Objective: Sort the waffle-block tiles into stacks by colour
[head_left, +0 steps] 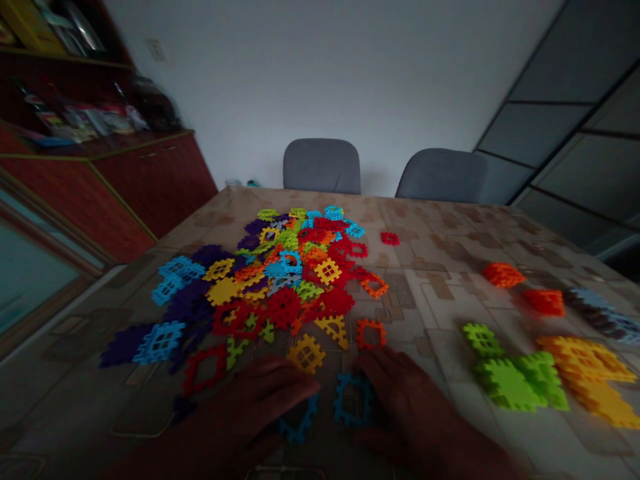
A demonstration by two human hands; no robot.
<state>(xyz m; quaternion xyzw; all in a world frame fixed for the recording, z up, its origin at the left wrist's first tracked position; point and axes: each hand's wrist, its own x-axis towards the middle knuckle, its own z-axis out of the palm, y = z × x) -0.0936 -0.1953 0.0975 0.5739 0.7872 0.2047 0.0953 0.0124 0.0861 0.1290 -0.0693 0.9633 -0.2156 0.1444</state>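
Observation:
Two blue plastic interlocking frame pieces with toothed edges lie at the near side of the table. My left hand [253, 397] grips the left one [299, 433], fingers over its top edge and thumb below; part of that piece is hidden. The other blue frame piece [353, 421] is held at its right edge by my right hand [400, 390], fingers above and thumb lower down. A small gap separates the two pieces. Just beyond them are a yellow window piece [306, 355] and an orange frame piece [371, 335].
A mixed pile of toothed pieces [285, 307] spreads across the table's middle and left. At right stand green stacks [515, 383], yellow stacks [585, 360], orange stacks [544, 302] and a pale blue row [603, 313]. Two grey chairs [321, 167] stand behind the table.

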